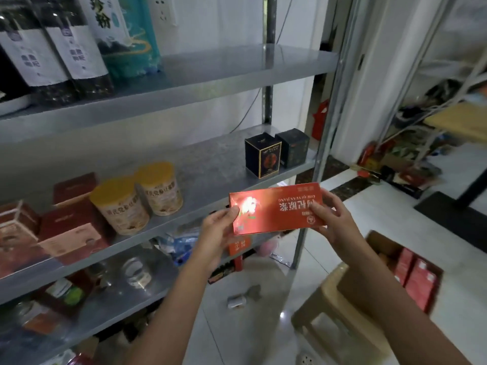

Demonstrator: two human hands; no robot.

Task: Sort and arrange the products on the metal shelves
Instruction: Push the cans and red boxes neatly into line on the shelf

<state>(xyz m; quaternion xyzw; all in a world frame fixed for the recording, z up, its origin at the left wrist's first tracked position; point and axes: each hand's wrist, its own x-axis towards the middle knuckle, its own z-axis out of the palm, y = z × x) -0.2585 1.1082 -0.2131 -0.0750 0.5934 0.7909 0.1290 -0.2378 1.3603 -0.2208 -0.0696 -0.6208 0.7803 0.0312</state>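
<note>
White wall (210, 22), glossy pale tiled floor (237, 338)

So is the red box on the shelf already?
No, the left hand and right hand hold the red box up in front of the shelf.

Top shelf (224, 72) in front of me: 2 dark bottles (79, 54) and a teal bag (131, 40) at the left. Middle shelf (210, 164): maroon boxes (71, 230) on the left, 2 yellow-lidded cans (120, 209) touching, and 2 black boxes (263, 156) side by side at the right end. Lower shelf (110, 306): glass jars (135, 272).
</note>
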